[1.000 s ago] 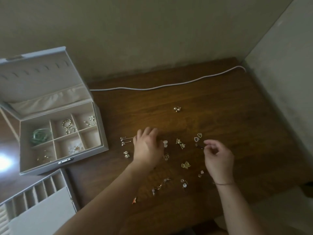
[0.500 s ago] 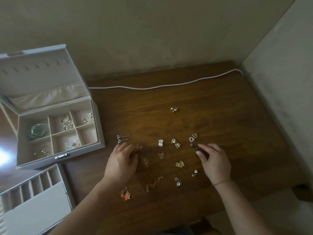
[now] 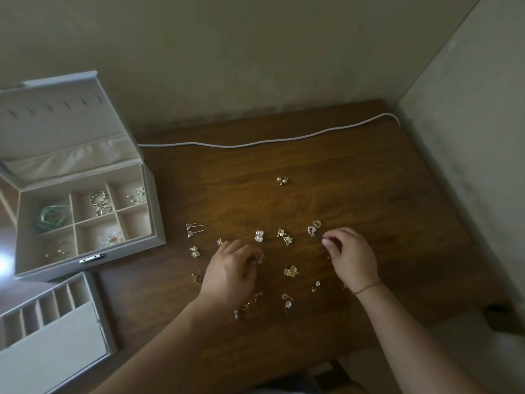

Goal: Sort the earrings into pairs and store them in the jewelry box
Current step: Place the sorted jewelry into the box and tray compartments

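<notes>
Earrings (image 3: 285,236) lie scattered on the tabletop (image 3: 369,194) between two hands; left hand (image 3: 231,273) pinches one earring, right hand (image 3: 350,255) pinches something tiny; one jewelry box (image 3: 85,251) sits open, well left.

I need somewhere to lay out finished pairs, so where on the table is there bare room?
Bare wood lies between the white cable and the pearl studs, and right of the right hand toward the wall. It is crowded around both hands, from the pin studs to the heart earrings.
</notes>
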`<state>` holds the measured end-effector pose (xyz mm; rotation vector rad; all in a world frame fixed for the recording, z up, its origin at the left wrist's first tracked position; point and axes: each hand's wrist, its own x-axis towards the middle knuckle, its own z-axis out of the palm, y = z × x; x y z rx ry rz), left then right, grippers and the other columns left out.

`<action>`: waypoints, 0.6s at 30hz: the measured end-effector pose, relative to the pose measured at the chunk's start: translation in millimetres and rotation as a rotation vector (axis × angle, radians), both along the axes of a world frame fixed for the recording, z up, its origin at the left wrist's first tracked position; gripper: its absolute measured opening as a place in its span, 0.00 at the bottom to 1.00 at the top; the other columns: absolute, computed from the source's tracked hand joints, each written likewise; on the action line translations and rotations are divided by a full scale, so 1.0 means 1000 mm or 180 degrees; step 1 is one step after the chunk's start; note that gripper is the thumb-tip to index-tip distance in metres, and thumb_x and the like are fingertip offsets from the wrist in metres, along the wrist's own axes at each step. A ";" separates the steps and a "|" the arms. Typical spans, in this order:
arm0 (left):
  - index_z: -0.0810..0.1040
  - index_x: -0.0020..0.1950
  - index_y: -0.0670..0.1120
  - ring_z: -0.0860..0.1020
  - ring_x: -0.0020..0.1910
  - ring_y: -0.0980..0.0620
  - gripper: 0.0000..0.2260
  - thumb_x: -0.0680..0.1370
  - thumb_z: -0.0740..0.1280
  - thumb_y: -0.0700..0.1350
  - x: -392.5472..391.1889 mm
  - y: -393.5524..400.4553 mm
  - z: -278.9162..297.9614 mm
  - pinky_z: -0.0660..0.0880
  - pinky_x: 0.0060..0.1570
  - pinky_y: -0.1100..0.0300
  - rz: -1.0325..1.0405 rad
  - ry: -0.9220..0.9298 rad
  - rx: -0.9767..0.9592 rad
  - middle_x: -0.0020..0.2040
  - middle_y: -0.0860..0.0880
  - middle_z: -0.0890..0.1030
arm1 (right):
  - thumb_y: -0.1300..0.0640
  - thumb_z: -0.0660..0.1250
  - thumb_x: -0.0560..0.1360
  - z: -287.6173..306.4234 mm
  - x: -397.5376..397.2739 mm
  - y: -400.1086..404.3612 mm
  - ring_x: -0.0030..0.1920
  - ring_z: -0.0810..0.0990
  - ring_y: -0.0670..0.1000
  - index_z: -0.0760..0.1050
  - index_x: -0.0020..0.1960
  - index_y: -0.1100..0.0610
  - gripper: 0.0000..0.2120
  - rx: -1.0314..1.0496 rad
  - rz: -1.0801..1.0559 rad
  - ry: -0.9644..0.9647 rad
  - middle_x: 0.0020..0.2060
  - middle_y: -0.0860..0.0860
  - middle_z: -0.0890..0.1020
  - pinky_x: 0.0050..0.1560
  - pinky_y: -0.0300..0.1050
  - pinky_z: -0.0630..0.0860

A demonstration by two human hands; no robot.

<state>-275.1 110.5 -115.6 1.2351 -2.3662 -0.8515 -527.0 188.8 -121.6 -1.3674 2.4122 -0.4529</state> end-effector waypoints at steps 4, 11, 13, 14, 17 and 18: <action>0.80 0.60 0.52 0.74 0.58 0.48 0.14 0.75 0.67 0.44 -0.046 0.010 0.004 0.73 0.58 0.51 -0.0476 -0.0358 0.0159 0.56 0.53 0.79 | 0.52 0.65 0.78 0.005 -0.017 0.019 0.49 0.78 0.45 0.79 0.55 0.51 0.09 -0.0065 -0.0209 -0.0165 0.49 0.46 0.81 0.47 0.41 0.78; 0.70 0.71 0.54 0.67 0.67 0.46 0.20 0.79 0.65 0.51 -0.136 0.013 0.008 0.64 0.66 0.51 -0.1045 -0.1056 -0.0118 0.68 0.52 0.72 | 0.50 0.66 0.77 0.001 -0.030 0.032 0.51 0.78 0.46 0.80 0.55 0.48 0.09 0.0186 -0.0214 -0.0250 0.49 0.43 0.81 0.49 0.41 0.77; 0.71 0.71 0.55 0.66 0.67 0.45 0.19 0.79 0.64 0.50 -0.149 0.009 0.006 0.64 0.65 0.51 -0.1098 -0.1181 -0.0210 0.68 0.51 0.72 | 0.50 0.66 0.77 -0.001 -0.030 0.032 0.51 0.78 0.46 0.80 0.55 0.48 0.09 0.0148 -0.0125 -0.0274 0.49 0.44 0.81 0.49 0.41 0.76; 0.72 0.70 0.55 0.66 0.66 0.45 0.18 0.80 0.63 0.50 -0.153 0.007 0.004 0.63 0.64 0.51 -0.1139 -0.1232 -0.0263 0.67 0.51 0.72 | 0.51 0.67 0.77 -0.002 -0.031 0.031 0.51 0.78 0.47 0.80 0.55 0.49 0.09 0.0107 -0.0070 -0.0292 0.49 0.44 0.81 0.49 0.41 0.76; 0.76 0.67 0.56 0.66 0.65 0.47 0.15 0.80 0.62 0.52 -0.158 0.000 0.001 0.61 0.62 0.54 -0.1255 -0.1308 -0.0329 0.64 0.53 0.73 | 0.52 0.67 0.76 -0.007 -0.033 0.032 0.51 0.77 0.47 0.81 0.54 0.49 0.08 -0.0016 0.0057 -0.0305 0.48 0.44 0.82 0.48 0.40 0.73; 0.77 0.66 0.57 0.66 0.65 0.47 0.15 0.80 0.63 0.53 -0.157 -0.002 -0.001 0.61 0.61 0.54 -0.1282 -0.1303 -0.0344 0.63 0.53 0.74 | 0.52 0.68 0.76 -0.008 -0.032 0.032 0.51 0.76 0.47 0.82 0.53 0.49 0.08 -0.0062 0.0097 -0.0297 0.48 0.44 0.82 0.48 0.39 0.72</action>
